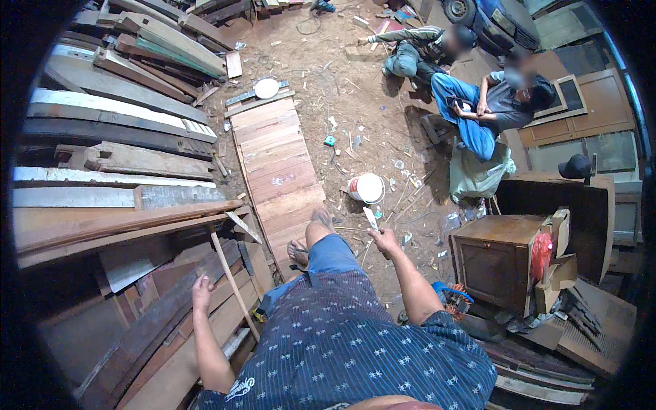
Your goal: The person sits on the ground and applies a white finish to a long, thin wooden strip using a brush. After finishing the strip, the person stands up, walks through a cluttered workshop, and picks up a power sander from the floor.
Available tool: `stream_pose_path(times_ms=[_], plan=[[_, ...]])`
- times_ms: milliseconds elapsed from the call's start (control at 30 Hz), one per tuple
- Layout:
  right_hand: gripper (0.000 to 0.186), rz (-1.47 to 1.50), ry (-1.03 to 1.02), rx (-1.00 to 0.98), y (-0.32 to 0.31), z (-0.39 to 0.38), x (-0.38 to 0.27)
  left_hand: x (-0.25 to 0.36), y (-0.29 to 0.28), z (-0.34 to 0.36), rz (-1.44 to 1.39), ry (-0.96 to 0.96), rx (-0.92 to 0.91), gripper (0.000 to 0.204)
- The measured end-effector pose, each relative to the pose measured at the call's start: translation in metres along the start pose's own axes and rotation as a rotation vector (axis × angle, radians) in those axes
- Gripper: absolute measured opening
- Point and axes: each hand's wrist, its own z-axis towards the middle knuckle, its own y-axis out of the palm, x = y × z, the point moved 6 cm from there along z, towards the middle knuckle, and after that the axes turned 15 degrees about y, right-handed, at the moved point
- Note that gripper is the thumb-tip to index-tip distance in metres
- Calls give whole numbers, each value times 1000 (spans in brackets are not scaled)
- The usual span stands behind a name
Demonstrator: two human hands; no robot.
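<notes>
In front of me my right hand (387, 243) grips the handle of a putty knife (370, 218), its pale flat blade pointing away from me. Just beyond the blade stands a white bucket (367, 188) with red marking on its side. My left hand (201, 294) hangs on the left above stacked boards, holding nothing, its fingers loosely bent. Under my feet lies a long panel of reddish wooden planks (277, 164). At its far end sits a round white lid or dish (266, 87).
Stacked timber (116, 147) fills the left side. A thin wooden stick (234, 283) leans near my left hand. Two people sit at the far right, one holding a phone (459, 104). A wooden cabinet (493, 260) stands on the right. Wood scraps litter the dirt ground.
</notes>
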Motion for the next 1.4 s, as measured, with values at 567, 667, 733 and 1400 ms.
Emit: stream_pose_path(times_ms=[567, 667, 733, 1400], plan=[[59, -42, 182, -38, -8, 135, -216, 85, 30, 107, -74, -211, -160, 33], [52, 6, 162, -42, -3, 195, -231, 140, 35, 170, -229, -100, -216, 27], [52, -9, 137, -33, -9, 205, -263, 183, 39, 195, -65, -101, -83, 31], [24, 717, 321, 423, -116, 277, -283, 297, 18, 409, 233, -276, -249, 41]])
